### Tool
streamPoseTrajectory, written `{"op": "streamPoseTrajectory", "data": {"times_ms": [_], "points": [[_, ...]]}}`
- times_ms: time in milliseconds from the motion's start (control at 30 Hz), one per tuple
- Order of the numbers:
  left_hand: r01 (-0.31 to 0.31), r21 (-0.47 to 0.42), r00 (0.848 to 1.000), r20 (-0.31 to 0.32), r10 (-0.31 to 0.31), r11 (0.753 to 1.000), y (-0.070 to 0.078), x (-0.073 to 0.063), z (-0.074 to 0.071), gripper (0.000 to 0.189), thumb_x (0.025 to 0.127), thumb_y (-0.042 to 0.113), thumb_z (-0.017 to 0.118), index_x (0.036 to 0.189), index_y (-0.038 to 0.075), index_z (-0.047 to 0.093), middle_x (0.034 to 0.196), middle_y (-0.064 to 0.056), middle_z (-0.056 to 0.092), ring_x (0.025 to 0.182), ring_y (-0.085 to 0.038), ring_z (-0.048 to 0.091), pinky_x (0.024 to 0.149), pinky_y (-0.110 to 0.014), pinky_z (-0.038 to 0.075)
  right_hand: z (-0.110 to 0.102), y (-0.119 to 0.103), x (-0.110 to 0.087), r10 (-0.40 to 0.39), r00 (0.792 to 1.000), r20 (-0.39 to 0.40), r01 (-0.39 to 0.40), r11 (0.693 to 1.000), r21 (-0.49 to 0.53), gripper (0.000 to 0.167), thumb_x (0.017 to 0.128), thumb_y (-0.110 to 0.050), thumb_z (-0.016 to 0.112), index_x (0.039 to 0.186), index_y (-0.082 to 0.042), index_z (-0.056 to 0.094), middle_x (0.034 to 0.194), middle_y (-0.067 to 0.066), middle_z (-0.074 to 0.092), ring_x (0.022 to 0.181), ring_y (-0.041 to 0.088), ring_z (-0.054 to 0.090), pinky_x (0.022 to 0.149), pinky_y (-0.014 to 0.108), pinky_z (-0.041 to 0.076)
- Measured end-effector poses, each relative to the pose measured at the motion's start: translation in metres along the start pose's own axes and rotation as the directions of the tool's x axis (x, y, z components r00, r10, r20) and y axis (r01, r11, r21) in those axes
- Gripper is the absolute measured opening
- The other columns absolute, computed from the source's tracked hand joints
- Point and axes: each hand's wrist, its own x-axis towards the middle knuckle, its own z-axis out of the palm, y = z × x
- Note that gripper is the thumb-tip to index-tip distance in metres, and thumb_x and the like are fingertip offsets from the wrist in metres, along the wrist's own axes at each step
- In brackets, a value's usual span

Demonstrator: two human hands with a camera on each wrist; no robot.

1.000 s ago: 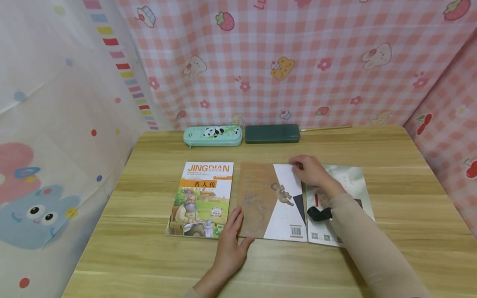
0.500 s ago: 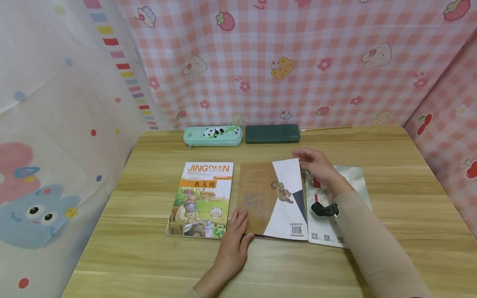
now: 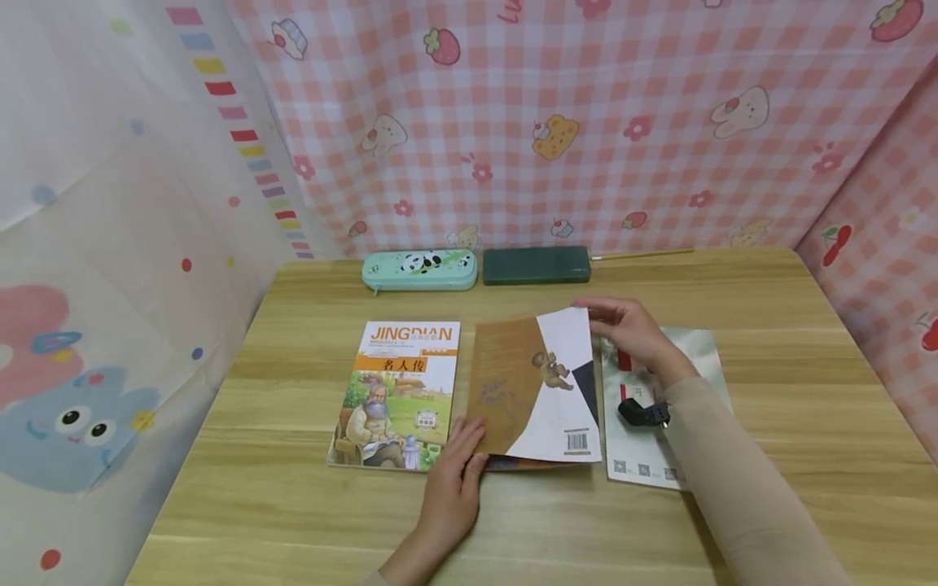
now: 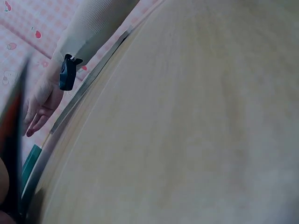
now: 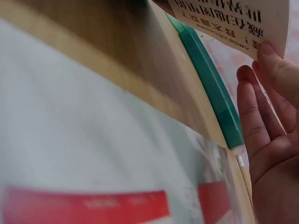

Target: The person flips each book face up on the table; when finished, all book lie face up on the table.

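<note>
A paperback book (image 3: 513,391) with a brown and white back cover is tilted, its right side raised above the table. My right hand (image 3: 630,330) pinches its top right corner; in the right wrist view the thumb (image 5: 275,65) lies on a page or cover printed with black characters. At the lower left corner my left hand (image 3: 450,480) grips the book, fingers along its left edge and thumb at its lower edge. A dark strip shows under the book's lower edge. In the left wrist view the book's dark and orange side (image 4: 10,126) stands edge-on.
To the left lies an illustrated book (image 3: 396,399); a pale green book (image 3: 659,464) lies right, partly under the right forearm. A panda pencil case (image 3: 420,270), a dark green case (image 3: 536,266) and a thin brush-like stick (image 3: 645,254) line the back. A black device (image 3: 643,413) is at the right wrist.
The middle book's right side has risen off the table and its lower edge has moved up. My right hand has shifted slightly right with the corner; the left hand stays nearly in place.
</note>
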Motion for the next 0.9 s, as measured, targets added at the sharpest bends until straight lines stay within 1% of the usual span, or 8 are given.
{"op": "streamPoseTrajectory", "data": {"times_ms": [167,267,367,500,633,700,800,900], "points": [[0.026,-0.025,0.997,-0.067,-0.028,0.999,0.000,-0.001,0.000,0.035,0.102,0.008,0.057,0.135,-0.004,0.061,0.143,-0.014,0.058,0.136,-0.033,0.050,0.112,-0.048,0.040,-0.003,-0.004,-0.001,-0.007,1.000,-0.026,0.007,1.000,-0.022,0.036,0.098,-0.004,0.065,0.134,0.001,0.063,0.130,0.020,0.065,0.106,0.005,0.065,0.089,0.020,0.056],[0.042,-0.041,0.996,-0.080,-0.045,0.998,0.000,-0.001,0.000,0.035,0.103,0.007,0.056,0.135,-0.004,0.060,0.144,-0.015,0.057,0.135,-0.031,0.051,0.114,-0.042,0.040,-0.002,-0.004,0.000,-0.029,0.996,-0.080,0.026,0.999,-0.036,0.031,0.100,-0.010,0.064,0.126,0.007,0.066,0.132,0.023,0.063,0.105,-0.002,0.063,0.090,0.016,0.054],[0.067,-0.084,0.994,-0.085,-0.075,0.994,0.002,-0.001,0.001,0.030,0.103,0.006,0.056,0.129,-0.007,0.064,0.142,-0.016,0.059,0.133,-0.031,0.053,0.113,-0.038,0.041,0.002,-0.004,0.002,-0.023,0.995,-0.092,0.021,1.000,-0.021,0.033,0.101,-0.018,0.064,0.122,0.008,0.067,0.131,0.023,0.063,0.102,-0.002,0.063,0.088,0.015,0.053],[0.148,-0.220,0.986,-0.043,-0.161,0.964,0.005,-0.002,0.001,0.030,0.100,0.003,0.061,0.126,-0.012,0.063,0.143,-0.017,0.058,0.134,-0.032,0.052,0.110,-0.034,0.043,0.008,-0.001,0.004,0.037,0.999,-0.013,-0.035,0.992,0.125,0.037,0.100,-0.012,0.065,0.130,0.007,0.056,0.132,0.025,0.059,0.096,0.007,0.069,0.086,0.024,0.059],[0.248,-0.320,0.968,0.056,-0.243,0.914,0.006,-0.002,0.001,0.056,0.087,0.004,0.079,0.135,-0.013,0.055,0.152,-0.015,0.048,0.139,-0.036,0.044,0.106,-0.033,0.043,0.010,0.004,0.003,0.037,0.998,0.057,-0.047,0.983,0.176,0.044,0.101,0.005,0.054,0.143,0.007,0.044,0.143,0.031,0.048,0.089,0.007,0.068,0.080,0.024,0.061],[0.262,-0.318,0.965,0.092,-0.245,0.911,0.006,-0.002,0.001,0.067,0.080,-0.001,0.083,0.138,-0.013,0.052,0.156,-0.014,0.044,0.140,-0.037,0.042,0.105,-0.035,0.044,0.011,0.006,0.003,0.020,0.996,0.085,-0.034,0.985,0.169,0.048,0.100,0.010,0.049,0.147,0.007,0.042,0.146,0.032,0.044,0.086,0.006,0.066,0.076,0.021,0.059],[0.265,-0.308,0.964,0.104,-0.244,0.914,0.007,-0.002,0.001,0.067,0.076,-0.014,0.076,0.138,-0.012,0.052,0.156,-0.011,0.044,0.140,-0.037,0.043,0.104,-0.035,0.045,0.010,0.007,0.002,0.000,0.993,0.117,-0.018,0.988,0.153,0.048,0.099,0.013,0.046,0.147,0.008,0.044,0.150,0.030,0.041,0.086,0.007,0.063,0.073,0.020,0.057],[0.267,-0.330,0.963,0.068,-0.259,0.906,0.007,-0.001,0.002,0.062,0.074,-0.025,0.066,0.134,-0.012,0.057,0.152,-0.010,0.050,0.137,-0.035,0.047,0.101,-0.032,0.047,0.009,0.007,0.002,0.006,0.993,0.118,-0.018,0.995,0.100,0.044,0.099,0.011,0.049,0.143,0.006,0.051,0.151,0.025,0.043,0.093,0.007,0.062,0.076,0.020,0.056]]}}
